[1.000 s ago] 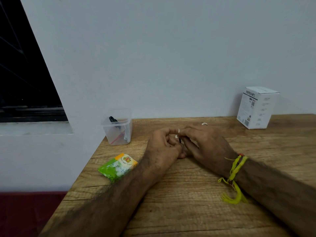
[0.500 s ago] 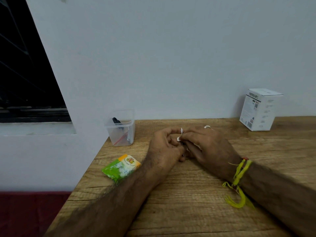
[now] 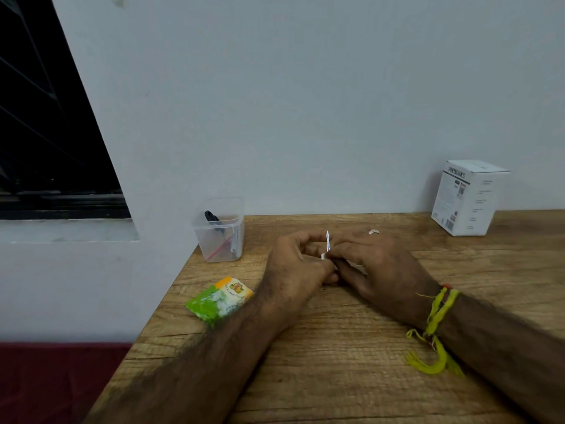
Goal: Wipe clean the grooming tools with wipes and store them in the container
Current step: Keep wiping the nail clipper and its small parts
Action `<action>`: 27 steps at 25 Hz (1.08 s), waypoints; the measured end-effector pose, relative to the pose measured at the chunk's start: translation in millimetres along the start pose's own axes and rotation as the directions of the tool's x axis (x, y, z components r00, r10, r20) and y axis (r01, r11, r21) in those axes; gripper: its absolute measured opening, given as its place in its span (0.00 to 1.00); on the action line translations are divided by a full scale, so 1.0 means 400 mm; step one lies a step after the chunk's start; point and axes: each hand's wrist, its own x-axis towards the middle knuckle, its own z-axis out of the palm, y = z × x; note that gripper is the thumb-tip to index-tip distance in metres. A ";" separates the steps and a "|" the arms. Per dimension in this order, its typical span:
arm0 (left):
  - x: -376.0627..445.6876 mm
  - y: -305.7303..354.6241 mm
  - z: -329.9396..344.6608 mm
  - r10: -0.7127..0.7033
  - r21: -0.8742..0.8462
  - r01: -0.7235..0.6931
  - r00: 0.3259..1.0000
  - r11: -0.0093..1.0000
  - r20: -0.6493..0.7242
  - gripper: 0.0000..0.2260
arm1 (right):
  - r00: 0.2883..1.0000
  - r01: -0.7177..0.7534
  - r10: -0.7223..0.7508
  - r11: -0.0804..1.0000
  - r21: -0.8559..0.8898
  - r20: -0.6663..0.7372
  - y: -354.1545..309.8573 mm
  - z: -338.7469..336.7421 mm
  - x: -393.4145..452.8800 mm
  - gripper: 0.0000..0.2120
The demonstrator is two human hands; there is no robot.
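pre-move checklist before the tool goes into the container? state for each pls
1. Small metal tool held between left hand and right hand: ok.
2. White wipe in contact with the tool: ok.
3. Tool wiped clean: cannot tell, too small.
4. Clear container upright, lid off, at the table's far left corner: ok.
5. Room inside the container beside the tools already in it: ok.
6. Path to the container free; green wipes packet lies nearer, off to the side: ok.

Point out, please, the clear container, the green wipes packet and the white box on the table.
clear container (image 3: 220, 240): head view, on its front wall.
green wipes packet (image 3: 215, 299): head view, middle of its printed face.
white box (image 3: 458, 203): head view, on its printed side.
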 end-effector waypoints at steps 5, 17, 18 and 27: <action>0.006 0.006 0.000 -0.051 -0.112 0.043 0.997 0.993 -0.066 0.05 | 1.000 -0.002 0.002 0.999 0.054 0.009 -0.002 -0.005 0.005 0.08; 0.014 -0.003 0.000 0.010 -0.016 -0.014 0.972 1.000 -0.234 0.05 | 0.993 0.104 -0.103 0.995 -0.008 0.061 -0.021 -0.003 0.013 0.11; 0.015 -0.005 0.002 0.011 -0.013 -0.015 0.971 1.000 -0.238 0.05 | 0.991 0.116 -0.116 0.993 0.003 0.071 -0.019 -0.005 0.012 0.11; 0.018 -0.012 0.004 0.053 0.008 -0.053 0.967 0.999 -0.250 0.04 | 0.987 0.114 -0.117 0.993 0.029 0.110 -0.017 -0.010 0.008 0.07</action>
